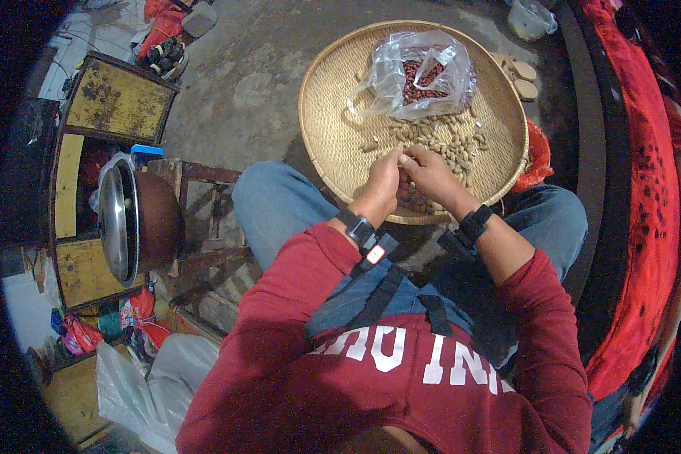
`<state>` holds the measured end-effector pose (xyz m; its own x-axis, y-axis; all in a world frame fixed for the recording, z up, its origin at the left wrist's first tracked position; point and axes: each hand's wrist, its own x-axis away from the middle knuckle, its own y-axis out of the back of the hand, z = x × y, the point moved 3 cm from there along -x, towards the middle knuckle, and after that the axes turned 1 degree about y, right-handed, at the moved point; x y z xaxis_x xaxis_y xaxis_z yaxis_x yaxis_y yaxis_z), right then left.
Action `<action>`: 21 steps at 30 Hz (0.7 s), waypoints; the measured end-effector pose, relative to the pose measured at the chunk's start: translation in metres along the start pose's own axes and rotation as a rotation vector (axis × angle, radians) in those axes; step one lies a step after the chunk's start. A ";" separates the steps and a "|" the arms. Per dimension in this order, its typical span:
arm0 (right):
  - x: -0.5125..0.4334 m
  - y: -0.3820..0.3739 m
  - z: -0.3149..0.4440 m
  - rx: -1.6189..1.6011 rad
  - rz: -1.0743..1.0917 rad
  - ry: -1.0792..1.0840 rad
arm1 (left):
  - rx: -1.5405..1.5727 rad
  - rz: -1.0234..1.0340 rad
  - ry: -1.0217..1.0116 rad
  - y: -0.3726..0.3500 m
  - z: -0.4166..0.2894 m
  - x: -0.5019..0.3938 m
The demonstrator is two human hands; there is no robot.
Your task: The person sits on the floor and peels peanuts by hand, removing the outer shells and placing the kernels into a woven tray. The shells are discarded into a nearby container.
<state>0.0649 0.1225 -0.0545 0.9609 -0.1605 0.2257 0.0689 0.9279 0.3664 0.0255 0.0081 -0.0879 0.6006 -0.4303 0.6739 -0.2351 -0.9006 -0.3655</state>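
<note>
Before me rests a round woven bamboo tray (329, 119), its near rim between my knees. My left hand (385, 179) and my right hand (433, 173) meet over its near half, thumbs and fingertips together. Whatever lies between the fingertips is too small or hidden to make out. Several unshelled peanuts (459, 150) are scattered just beyond the hands. Darker reddish pieces (415, 200), perhaps shelled kernels, lie below them near the rim. At the tray's far side sits a clear plastic bag (389, 59) with reddish-brown kernels (414, 85) inside.
On my left, a large pot (156, 218) with a metal lid (113, 221) stands by a worn yellow cabinet (119, 102) and a wooden stool frame (204, 173). Red cloth (647, 187) runs along the right, with part of another person beyond. Sandals (522, 76) lie past the tray.
</note>
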 end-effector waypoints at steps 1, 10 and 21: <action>0.000 0.000 -0.001 -0.009 0.002 -0.013 | 0.001 -0.012 -0.014 -0.001 -0.001 0.000; -0.001 0.001 -0.003 0.026 -0.033 0.006 | 0.025 -0.026 -0.058 -0.007 -0.002 -0.001; 0.002 0.002 0.004 -0.019 -0.015 -0.022 | 0.036 -0.026 -0.074 -0.011 -0.011 0.010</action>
<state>0.0658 0.1228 -0.0495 0.9535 -0.1819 0.2403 0.0887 0.9314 0.3530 0.0255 0.0128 -0.0704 0.6615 -0.3996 0.6346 -0.1919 -0.9082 -0.3719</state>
